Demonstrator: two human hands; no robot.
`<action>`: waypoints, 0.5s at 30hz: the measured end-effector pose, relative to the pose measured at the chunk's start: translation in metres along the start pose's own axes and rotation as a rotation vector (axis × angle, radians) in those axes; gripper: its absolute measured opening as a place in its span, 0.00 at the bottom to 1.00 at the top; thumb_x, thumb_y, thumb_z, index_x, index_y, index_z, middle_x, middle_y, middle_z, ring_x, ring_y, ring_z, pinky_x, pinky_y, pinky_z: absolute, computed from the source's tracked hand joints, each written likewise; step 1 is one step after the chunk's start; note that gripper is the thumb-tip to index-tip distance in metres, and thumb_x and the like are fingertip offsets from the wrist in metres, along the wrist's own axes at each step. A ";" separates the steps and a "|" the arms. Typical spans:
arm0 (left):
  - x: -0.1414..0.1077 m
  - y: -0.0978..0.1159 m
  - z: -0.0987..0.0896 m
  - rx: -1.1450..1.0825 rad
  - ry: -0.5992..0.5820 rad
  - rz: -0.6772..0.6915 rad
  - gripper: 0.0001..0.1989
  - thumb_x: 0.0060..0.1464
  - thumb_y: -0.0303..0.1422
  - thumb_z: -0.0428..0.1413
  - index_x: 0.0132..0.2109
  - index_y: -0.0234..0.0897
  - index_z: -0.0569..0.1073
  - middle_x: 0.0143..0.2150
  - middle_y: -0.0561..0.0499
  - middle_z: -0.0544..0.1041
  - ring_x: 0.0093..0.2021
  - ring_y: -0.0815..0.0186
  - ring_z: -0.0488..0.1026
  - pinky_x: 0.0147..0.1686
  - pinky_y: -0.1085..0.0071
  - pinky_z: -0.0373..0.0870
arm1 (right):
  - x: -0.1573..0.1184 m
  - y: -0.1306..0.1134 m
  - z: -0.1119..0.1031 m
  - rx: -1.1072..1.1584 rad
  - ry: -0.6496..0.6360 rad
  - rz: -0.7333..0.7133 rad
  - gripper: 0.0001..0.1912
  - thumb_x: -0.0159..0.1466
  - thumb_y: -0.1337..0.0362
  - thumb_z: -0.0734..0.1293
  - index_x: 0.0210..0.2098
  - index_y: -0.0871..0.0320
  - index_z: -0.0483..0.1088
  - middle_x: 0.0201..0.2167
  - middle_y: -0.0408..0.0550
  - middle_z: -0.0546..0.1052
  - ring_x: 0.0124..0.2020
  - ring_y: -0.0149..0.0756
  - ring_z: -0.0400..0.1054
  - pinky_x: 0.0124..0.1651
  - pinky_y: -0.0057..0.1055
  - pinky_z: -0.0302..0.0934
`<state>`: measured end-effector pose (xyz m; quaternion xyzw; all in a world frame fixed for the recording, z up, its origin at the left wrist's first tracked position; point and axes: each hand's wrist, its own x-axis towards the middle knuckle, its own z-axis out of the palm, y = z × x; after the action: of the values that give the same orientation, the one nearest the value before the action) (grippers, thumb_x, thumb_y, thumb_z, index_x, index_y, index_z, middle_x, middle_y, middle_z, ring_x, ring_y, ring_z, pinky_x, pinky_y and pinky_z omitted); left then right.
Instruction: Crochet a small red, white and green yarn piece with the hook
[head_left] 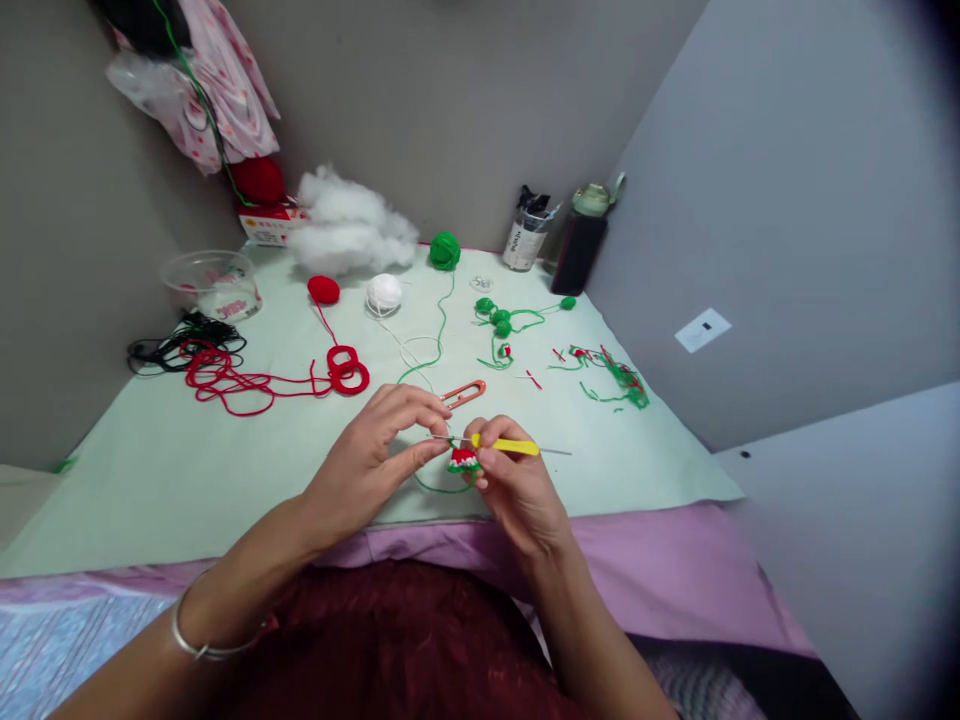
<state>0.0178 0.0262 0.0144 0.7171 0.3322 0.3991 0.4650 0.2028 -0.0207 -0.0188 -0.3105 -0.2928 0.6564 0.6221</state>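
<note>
Near the table's front edge, my right hand (517, 485) is closed round a crochet hook with a yellow handle (514, 445); its thin metal tip points left. A small crocheted piece in red, white and green (463, 460) hangs between my hands, its right side against my right fingers. My left hand (390, 440) pinches at the hook's tip and the green yarn at the top of the piece. Green yarn loops below the piece. Just behind my fingers lie orange scissors (469, 393), partly hidden by my left hand.
Green (445, 251), white (384, 293) and red (323, 290) yarn balls stand behind. White stuffing (349, 225) is at the back, a clear tub (212, 285) at left. Green crocheted pieces (501, 320) and yarn scraps (626, 380) lie right, near a pen cup (525, 240) and dark bottle (580, 248).
</note>
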 end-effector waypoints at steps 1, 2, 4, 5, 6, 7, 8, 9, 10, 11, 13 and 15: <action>-0.002 0.000 0.002 -0.050 -0.007 -0.041 0.03 0.61 0.33 0.63 0.38 0.40 0.79 0.46 0.50 0.80 0.51 0.59 0.74 0.56 0.63 0.63 | -0.001 0.001 0.000 -0.009 0.001 -0.021 0.11 0.53 0.64 0.83 0.29 0.54 0.79 0.32 0.40 0.75 0.25 0.23 0.65 0.25 0.21 0.58; -0.004 -0.001 0.005 -0.124 -0.016 -0.104 0.04 0.62 0.35 0.63 0.39 0.41 0.78 0.45 0.50 0.80 0.50 0.60 0.74 0.55 0.63 0.64 | -0.001 0.002 0.001 -0.026 -0.003 -0.051 0.10 0.54 0.63 0.83 0.29 0.53 0.79 0.32 0.40 0.75 0.25 0.23 0.66 0.26 0.22 0.59; -0.008 -0.002 0.012 -0.284 -0.010 -0.231 0.07 0.62 0.38 0.63 0.39 0.41 0.76 0.41 0.52 0.79 0.45 0.62 0.75 0.50 0.65 0.67 | -0.003 0.002 0.002 -0.089 -0.018 -0.121 0.09 0.55 0.62 0.82 0.30 0.52 0.80 0.32 0.40 0.76 0.28 0.25 0.67 0.30 0.23 0.62; -0.009 -0.003 0.015 -0.339 0.009 -0.270 0.08 0.62 0.39 0.63 0.38 0.40 0.76 0.39 0.53 0.79 0.43 0.63 0.75 0.48 0.66 0.67 | -0.004 0.002 0.003 -0.132 -0.025 -0.155 0.08 0.56 0.61 0.82 0.31 0.52 0.81 0.33 0.41 0.76 0.31 0.27 0.69 0.33 0.24 0.64; -0.010 -0.004 0.018 -0.369 0.032 -0.288 0.09 0.61 0.39 0.64 0.37 0.40 0.75 0.38 0.53 0.78 0.43 0.63 0.74 0.47 0.67 0.68 | -0.004 0.001 0.003 -0.179 -0.030 -0.182 0.08 0.56 0.61 0.82 0.32 0.52 0.81 0.33 0.41 0.77 0.34 0.28 0.70 0.37 0.25 0.65; -0.010 -0.005 0.020 -0.378 0.055 -0.290 0.09 0.61 0.39 0.64 0.37 0.40 0.75 0.38 0.53 0.78 0.42 0.63 0.74 0.47 0.67 0.68 | -0.005 0.001 0.003 -0.225 -0.028 -0.201 0.08 0.57 0.61 0.82 0.33 0.52 0.82 0.34 0.42 0.77 0.36 0.30 0.71 0.40 0.26 0.66; -0.010 -0.006 0.021 -0.369 0.068 -0.284 0.10 0.60 0.39 0.64 0.36 0.39 0.75 0.38 0.53 0.78 0.42 0.63 0.74 0.47 0.67 0.68 | -0.005 0.000 0.003 -0.262 -0.020 -0.206 0.08 0.57 0.61 0.82 0.33 0.52 0.82 0.35 0.42 0.78 0.38 0.30 0.71 0.41 0.26 0.66; -0.010 -0.007 0.021 -0.348 0.069 -0.274 0.10 0.61 0.39 0.64 0.36 0.39 0.75 0.38 0.52 0.78 0.43 0.62 0.75 0.48 0.66 0.68 | -0.005 -0.001 0.003 -0.281 -0.006 -0.195 0.08 0.57 0.62 0.82 0.33 0.52 0.81 0.35 0.42 0.78 0.37 0.30 0.71 0.41 0.26 0.65; -0.009 -0.007 0.020 -0.319 0.058 -0.257 0.10 0.61 0.39 0.64 0.36 0.39 0.75 0.39 0.52 0.79 0.44 0.61 0.75 0.49 0.65 0.68 | -0.005 -0.001 0.003 -0.276 0.006 -0.168 0.08 0.56 0.63 0.82 0.32 0.52 0.81 0.34 0.42 0.78 0.36 0.30 0.71 0.39 0.26 0.65; -0.009 -0.007 0.018 -0.284 0.036 -0.233 0.09 0.62 0.39 0.63 0.37 0.39 0.75 0.40 0.51 0.79 0.46 0.60 0.75 0.51 0.63 0.68 | -0.005 -0.002 0.002 -0.246 0.014 -0.133 0.09 0.55 0.63 0.82 0.31 0.53 0.80 0.33 0.41 0.78 0.33 0.30 0.70 0.36 0.26 0.64; -0.008 -0.006 0.014 -0.178 -0.001 -0.147 0.06 0.63 0.36 0.62 0.38 0.40 0.76 0.42 0.50 0.81 0.47 0.59 0.76 0.59 0.58 0.65 | -0.004 -0.001 0.002 -0.146 0.014 -0.064 0.11 0.53 0.62 0.83 0.29 0.54 0.78 0.30 0.40 0.76 0.28 0.29 0.67 0.30 0.25 0.62; -0.008 -0.004 0.012 -0.073 0.039 -0.058 0.04 0.61 0.31 0.62 0.36 0.41 0.75 0.41 0.51 0.82 0.47 0.59 0.77 0.66 0.54 0.58 | -0.002 0.001 0.004 -0.068 0.005 -0.030 0.13 0.51 0.61 0.83 0.28 0.54 0.76 0.28 0.39 0.75 0.26 0.28 0.66 0.28 0.25 0.61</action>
<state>0.0241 0.0165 0.0053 0.6818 0.3471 0.4113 0.4955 0.1998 -0.0229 -0.0168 -0.3285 -0.3180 0.6358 0.6218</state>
